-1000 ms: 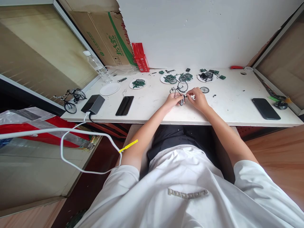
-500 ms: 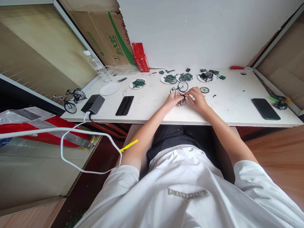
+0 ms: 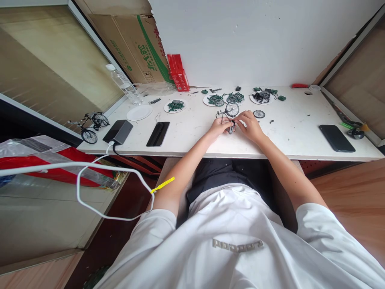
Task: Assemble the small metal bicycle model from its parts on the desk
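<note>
Big green characters are printed on the cardboard box (image 3: 136,48), red ones too; the white print on the red box (image 3: 178,74) is too tiny to be read, tbh. Near the desk's (image 3: 192,116) front edge, a little model bike (image 3: 232,110) is held in the left hand (image 3: 221,125), grip closed. It's touched by the right hand's (image 3: 250,123) bunched fingertips; whether anything's pinched there can't be told.
</note>
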A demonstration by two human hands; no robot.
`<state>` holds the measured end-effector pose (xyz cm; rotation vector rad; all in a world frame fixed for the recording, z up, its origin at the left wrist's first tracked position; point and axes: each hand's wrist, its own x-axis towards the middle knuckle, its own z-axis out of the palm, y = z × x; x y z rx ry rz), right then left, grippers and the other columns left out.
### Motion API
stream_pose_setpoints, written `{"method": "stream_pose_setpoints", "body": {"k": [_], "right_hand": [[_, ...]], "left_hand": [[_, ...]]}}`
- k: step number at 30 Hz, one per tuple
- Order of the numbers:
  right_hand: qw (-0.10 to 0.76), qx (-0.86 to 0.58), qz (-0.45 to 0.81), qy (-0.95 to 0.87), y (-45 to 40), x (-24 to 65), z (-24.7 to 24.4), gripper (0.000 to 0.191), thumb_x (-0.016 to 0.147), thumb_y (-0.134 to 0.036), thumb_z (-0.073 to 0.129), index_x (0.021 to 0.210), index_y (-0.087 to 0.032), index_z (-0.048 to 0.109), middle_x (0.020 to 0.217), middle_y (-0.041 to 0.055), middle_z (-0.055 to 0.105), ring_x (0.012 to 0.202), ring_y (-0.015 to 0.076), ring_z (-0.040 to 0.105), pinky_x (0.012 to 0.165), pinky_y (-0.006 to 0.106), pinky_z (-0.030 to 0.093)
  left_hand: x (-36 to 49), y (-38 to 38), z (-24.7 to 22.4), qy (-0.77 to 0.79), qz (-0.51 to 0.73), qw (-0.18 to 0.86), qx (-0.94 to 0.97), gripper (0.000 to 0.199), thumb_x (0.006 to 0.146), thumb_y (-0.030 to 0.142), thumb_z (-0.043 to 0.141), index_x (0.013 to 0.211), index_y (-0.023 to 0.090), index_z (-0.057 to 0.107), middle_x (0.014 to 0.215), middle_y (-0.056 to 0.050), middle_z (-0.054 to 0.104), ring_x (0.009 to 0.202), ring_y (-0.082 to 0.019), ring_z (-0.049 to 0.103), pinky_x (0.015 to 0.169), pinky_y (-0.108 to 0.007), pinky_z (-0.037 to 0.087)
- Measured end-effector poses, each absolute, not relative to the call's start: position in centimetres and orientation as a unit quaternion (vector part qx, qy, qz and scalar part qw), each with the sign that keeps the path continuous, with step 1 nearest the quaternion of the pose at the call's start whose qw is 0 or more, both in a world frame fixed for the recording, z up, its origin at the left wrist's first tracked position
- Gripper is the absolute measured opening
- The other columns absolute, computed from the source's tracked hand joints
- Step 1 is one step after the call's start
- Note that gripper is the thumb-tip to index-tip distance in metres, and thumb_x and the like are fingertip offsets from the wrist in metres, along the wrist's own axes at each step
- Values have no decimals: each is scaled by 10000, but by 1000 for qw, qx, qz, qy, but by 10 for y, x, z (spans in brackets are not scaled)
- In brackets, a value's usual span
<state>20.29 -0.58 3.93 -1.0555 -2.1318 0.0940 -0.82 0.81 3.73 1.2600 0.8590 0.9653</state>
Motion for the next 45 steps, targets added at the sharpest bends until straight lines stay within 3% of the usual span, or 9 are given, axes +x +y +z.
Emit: {"method": "stream_pose_setpoints", "body": {"k": [15,24,31,38,45], "right_hand": [[364,-421,22,-831,-7,203,39,300,1144,-423,508,1132,-264,762,1124,157,727,1102,357,618,1039,544,507],[374,-447,44,-811,-2,209,37,256,1113,-403,503,1102,-250,707,1061,142,720,1065,342,626,1006,525,520],[261,-470,122,-834,-3,232,60,239,1023,-401,670,1049,-198,796,1198,164,726,809,240,652,863,438,555],[130,-492,156,-846,-14,241,80,208,1013,-401,712,1011,-224,823,1062,124,822,807,256,691,746,374,518],[92,-527,100,-839,-14,228,61,162,975,-392,767,914,-244,791,1053,145,811,716,257,680,665,386,492]], "left_hand": [[-8,10,36,380,416,619,547,158,902,271,812,890,158,703,805,-61,797,694,-114,708,600,-214,460],[-8,15,30,378,424,622,539,201,907,298,839,1015,147,761,915,-94,844,711,-115,737,590,-210,458],[-8,16,30,379,433,628,525,172,918,269,811,1025,148,754,931,-95,850,731,-120,755,584,-204,461],[-8,16,33,386,431,629,518,211,904,265,844,1052,145,755,926,-91,846,735,-120,761,574,-200,457],[-8,15,33,384,430,632,518,207,898,257,841,1047,145,751,934,-94,849,734,-122,761,570,-206,450]]}}
